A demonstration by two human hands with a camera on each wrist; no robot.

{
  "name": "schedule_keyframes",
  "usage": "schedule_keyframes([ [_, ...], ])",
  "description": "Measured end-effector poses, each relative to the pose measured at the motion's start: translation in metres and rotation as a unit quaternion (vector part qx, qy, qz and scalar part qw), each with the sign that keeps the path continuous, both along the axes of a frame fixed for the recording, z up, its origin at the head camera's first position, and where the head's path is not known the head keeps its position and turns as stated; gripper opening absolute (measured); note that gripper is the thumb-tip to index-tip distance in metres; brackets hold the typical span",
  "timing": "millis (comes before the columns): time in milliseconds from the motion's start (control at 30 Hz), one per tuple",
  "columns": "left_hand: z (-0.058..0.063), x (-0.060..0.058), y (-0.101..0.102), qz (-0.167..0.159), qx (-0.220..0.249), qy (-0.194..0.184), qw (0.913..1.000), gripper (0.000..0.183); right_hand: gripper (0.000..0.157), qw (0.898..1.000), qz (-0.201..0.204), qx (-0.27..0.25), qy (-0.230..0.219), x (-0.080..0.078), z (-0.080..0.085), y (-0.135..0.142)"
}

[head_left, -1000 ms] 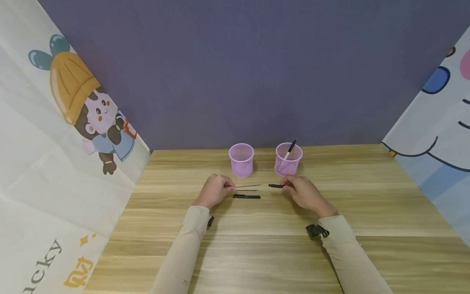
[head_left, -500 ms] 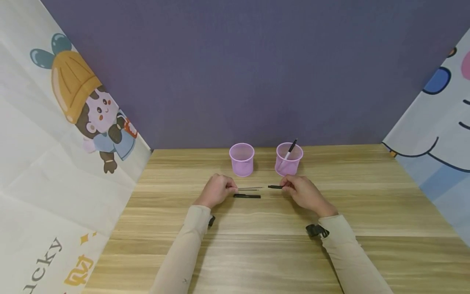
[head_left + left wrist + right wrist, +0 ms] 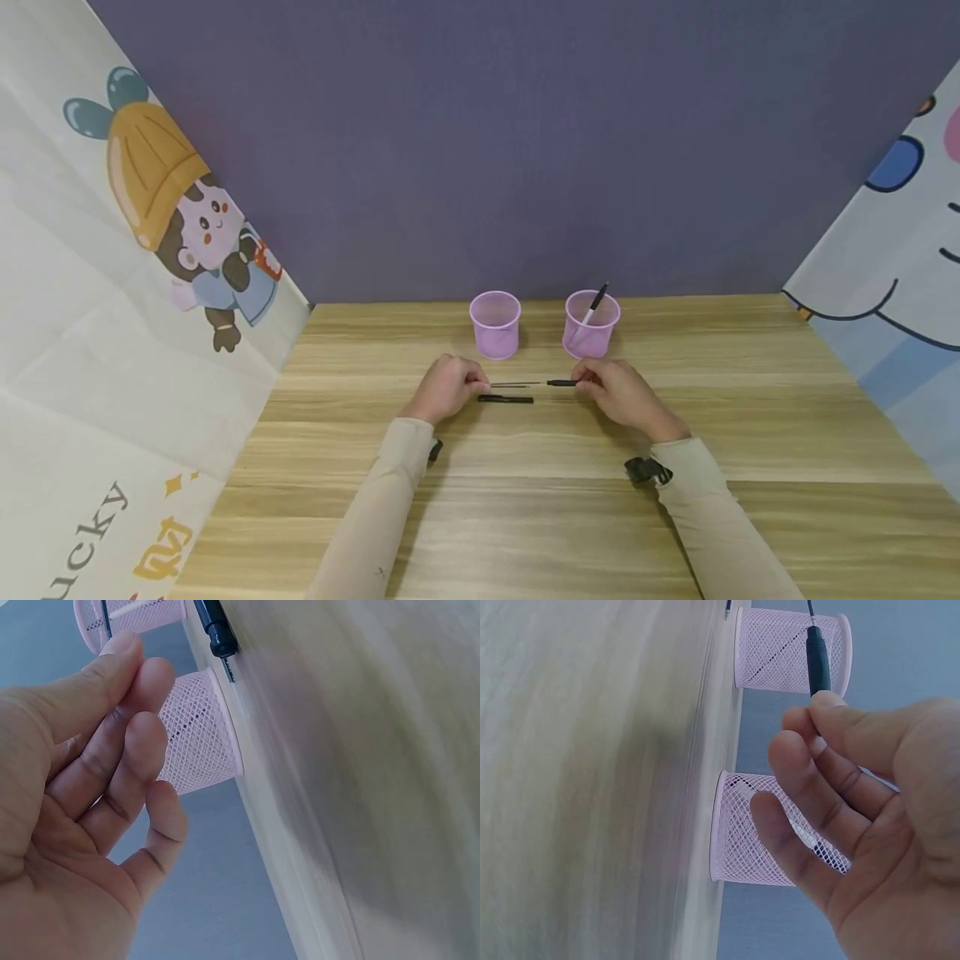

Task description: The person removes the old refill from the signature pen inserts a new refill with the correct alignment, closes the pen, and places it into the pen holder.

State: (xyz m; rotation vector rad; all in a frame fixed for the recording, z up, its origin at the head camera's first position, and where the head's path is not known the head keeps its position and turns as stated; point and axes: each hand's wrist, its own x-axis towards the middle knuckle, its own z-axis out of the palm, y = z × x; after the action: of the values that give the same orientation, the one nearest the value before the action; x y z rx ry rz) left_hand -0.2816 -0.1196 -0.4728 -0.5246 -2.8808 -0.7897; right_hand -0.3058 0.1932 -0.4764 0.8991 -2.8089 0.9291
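Note:
My left hand (image 3: 448, 389) pinches a thin dark pen refill (image 3: 517, 383) between thumb and forefinger, its free end pointing right. My right hand (image 3: 617, 396) holds a short black pen barrel (image 3: 561, 383) by thumb and fingertips, level with the refill. In the right wrist view the refill's tip is right at the end of the barrel (image 3: 817, 660). A black pen piece with a clip (image 3: 506, 400) lies on the table just in front of the refill. Another thin dark line (image 3: 512, 387) runs close beside the held refill. The left fingertips hide the refill's near end.
Two pink mesh pen cups stand behind the hands. Inside the right cup (image 3: 588, 342) leans a black-and-white pen (image 3: 598, 297); the left cup (image 3: 496, 337) stands behind the refill. A dark partition (image 3: 540, 167) rises along the back edge of the wooden table (image 3: 525, 517).
My left hand has shifted slightly right, bringing the refill closer to the barrel and more in line with it. The right hand has hardly moved and still holds the barrel.

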Motion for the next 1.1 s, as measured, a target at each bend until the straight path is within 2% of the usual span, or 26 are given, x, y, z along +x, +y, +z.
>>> schedule_keyframes([
  [467, -0.0022, -0.0014, 0.0026, -0.019, -0.001, 0.011, 0.9998, 0.007, 0.004, 1.000, 0.007, 0.002, 0.007, -0.0003, -0.0013, -0.0013],
  [800, -0.0011, 0.0002, 0.0023, -0.011, 0.003, 0.008, 0.9999, 0.007, 0.004, 1.000, 0.011, 0.007, 0.010, 0.0000, -0.0003, -0.0035],
  [1100, -0.0007, 0.0011, 0.0027, -0.019, 0.000, 0.016, 0.9997, 0.008, 0.004, 1.000, 0.005, 0.006, 0.005, 0.0008, -0.0001, -0.0039],
])
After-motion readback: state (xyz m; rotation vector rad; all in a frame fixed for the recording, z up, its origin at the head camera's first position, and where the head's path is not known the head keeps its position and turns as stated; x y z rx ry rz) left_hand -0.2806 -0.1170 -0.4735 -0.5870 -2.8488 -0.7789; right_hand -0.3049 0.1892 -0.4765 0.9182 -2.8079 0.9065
